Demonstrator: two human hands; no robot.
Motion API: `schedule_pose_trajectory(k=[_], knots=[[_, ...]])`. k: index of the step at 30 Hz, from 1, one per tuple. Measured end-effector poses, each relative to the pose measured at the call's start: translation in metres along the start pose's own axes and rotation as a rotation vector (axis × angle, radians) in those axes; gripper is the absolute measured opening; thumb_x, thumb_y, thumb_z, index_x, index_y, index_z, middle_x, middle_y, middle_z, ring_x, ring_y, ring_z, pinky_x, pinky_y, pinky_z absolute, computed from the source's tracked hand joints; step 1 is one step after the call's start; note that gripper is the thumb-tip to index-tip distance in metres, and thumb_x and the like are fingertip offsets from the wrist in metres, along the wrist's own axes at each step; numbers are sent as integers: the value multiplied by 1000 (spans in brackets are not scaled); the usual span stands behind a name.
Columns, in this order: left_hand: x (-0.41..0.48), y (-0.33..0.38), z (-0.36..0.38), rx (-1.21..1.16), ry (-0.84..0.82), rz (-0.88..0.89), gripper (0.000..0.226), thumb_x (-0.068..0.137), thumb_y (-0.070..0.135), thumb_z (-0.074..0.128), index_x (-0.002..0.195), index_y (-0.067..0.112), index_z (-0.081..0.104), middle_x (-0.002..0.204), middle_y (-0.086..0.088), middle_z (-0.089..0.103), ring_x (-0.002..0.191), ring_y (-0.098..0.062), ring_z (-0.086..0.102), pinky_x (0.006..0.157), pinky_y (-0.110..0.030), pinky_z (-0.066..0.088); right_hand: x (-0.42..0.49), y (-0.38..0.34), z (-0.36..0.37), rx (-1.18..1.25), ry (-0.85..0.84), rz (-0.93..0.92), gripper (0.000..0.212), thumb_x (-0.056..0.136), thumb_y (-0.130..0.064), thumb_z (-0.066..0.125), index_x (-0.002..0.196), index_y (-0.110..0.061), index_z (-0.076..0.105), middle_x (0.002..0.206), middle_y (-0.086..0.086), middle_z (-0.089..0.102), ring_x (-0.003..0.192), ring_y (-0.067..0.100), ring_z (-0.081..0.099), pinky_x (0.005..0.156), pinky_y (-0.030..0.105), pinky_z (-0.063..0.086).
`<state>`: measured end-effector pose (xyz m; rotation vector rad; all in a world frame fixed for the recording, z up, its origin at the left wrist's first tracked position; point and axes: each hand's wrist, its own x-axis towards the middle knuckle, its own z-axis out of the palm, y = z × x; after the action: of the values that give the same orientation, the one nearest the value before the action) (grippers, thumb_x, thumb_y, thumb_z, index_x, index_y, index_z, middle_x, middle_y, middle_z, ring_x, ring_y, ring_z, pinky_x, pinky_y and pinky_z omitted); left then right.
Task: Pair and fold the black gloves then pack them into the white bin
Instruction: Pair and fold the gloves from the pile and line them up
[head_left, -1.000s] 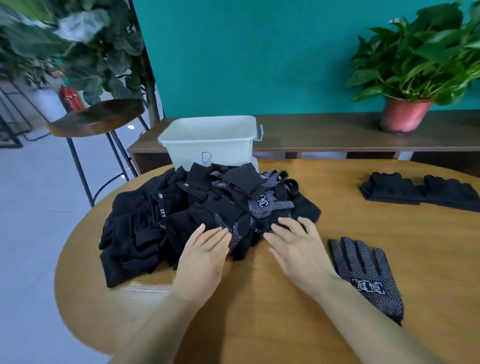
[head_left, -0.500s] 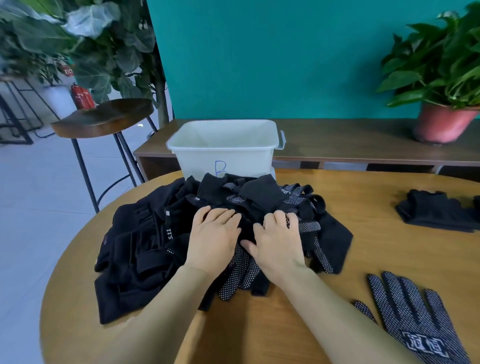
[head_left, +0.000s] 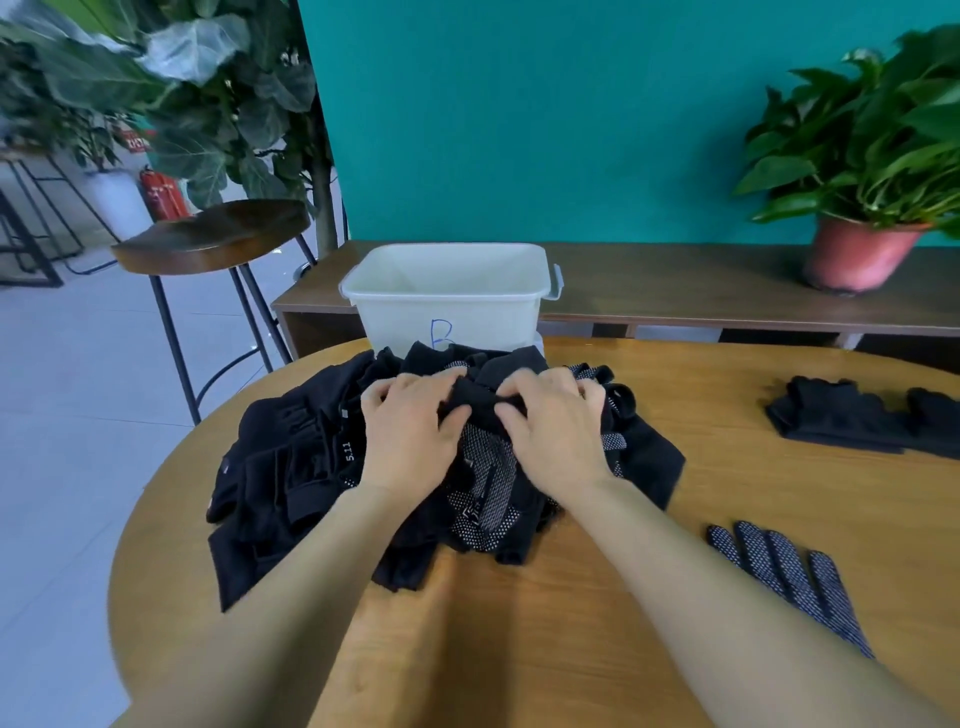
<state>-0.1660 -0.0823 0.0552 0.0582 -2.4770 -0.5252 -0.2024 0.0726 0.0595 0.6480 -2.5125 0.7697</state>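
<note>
Obscured: the lower front of the white bin (head_left: 447, 296) is covered by the pile of black gloves (head_left: 291, 467) heaped against it on the table (head_left: 519, 649), and the blue letter on its wall is partly hidden. The bin's floor cannot be seen. The folded gloves (head_left: 841, 421) at far right run off the frame edge. The single dotted glove (head_left: 779, 577) lies flat near the right forearm, which hides its cuff. The outlines of individual gloves within the pile cannot be told apart.

Grip: the left hand (head_left: 410, 431) and right hand (head_left: 556, 431) are side by side on top of the pile. Each has its fingers curled over and its thumb tucked under the same bunched black glove (head_left: 480, 402).

Change: half a second ago both hands lay flat on the pile with straight fingers. They have since moved further back, toward the bin, and closed on the fabric.
</note>
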Motion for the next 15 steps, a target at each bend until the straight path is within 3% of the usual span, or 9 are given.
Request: schedule_pose_trajectory(k=[2, 3, 5, 7, 9, 12, 15], knots=[[10, 12, -19, -133, 10, -30, 4, 90, 29, 66, 91, 33, 68, 81, 15, 63, 92, -14, 59, 99, -34, 29, 11, -6, -23, 131, -17, 40, 5, 96, -30, 56, 100, -31, 60, 98, -9, 62, 108, 13, 49, 94, 29, 18], [15, 19, -29, -242, 14, -51, 5, 89, 29, 67, 84, 30, 68, 79, 15, 65, 87, -12, 61, 94, -34, 38, 16, -10, -35, 231, -26, 73, 4, 94, -31, 59, 93, -34, 57, 91, -10, 63, 101, 14, 53, 97, 32, 25], [20, 35, -50, -495, -29, -115, 6, 90, 23, 68, 85, 22, 71, 80, 13, 69, 77, -2, 63, 79, -22, 47, 23, -11, -56, 471, -63, 180, 11, 85, -37, 67, 84, -36, 56, 83, -8, 68, 88, 18, 62, 97, 45, 41], [18, 53, -70, -657, -118, -156, 8, 93, 16, 67, 86, 19, 71, 81, 10, 72, 72, 3, 64, 70, -13, 48, 23, -10, -76, 610, -139, 231, 12, 80, -39, 72, 88, -36, 63, 89, -4, 73, 90, 20, 68, 93, 50, 49], [13, 68, -83, -770, -210, -166, 7, 94, 14, 65, 95, 12, 72, 88, 3, 76, 81, -6, 71, 74, -18, 54, 16, -10, -98, 622, -209, 211, 8, 82, -32, 73, 88, -26, 70, 91, -6, 75, 90, 16, 69, 93, 45, 52], [3, 85, -95, -821, -237, -147, 9, 95, 14, 64, 100, 11, 70, 91, -1, 77, 83, -13, 73, 74, -22, 57, 1, -8, -126, 731, -243, 255, 19, 89, -14, 70, 72, -9, 64, 72, 4, 69, 70, 13, 60, 72, 29, 50], [-8, 98, -94, -732, -275, -139, 7, 94, 14, 66, 98, 10, 70, 87, -1, 77, 80, -14, 73, 75, -28, 58, -20, -1, -141, 569, -258, 262, 36, 86, -24, 73, 62, -11, 51, 62, 15, 53, 62, 16, 46, 66, 30, 39]])
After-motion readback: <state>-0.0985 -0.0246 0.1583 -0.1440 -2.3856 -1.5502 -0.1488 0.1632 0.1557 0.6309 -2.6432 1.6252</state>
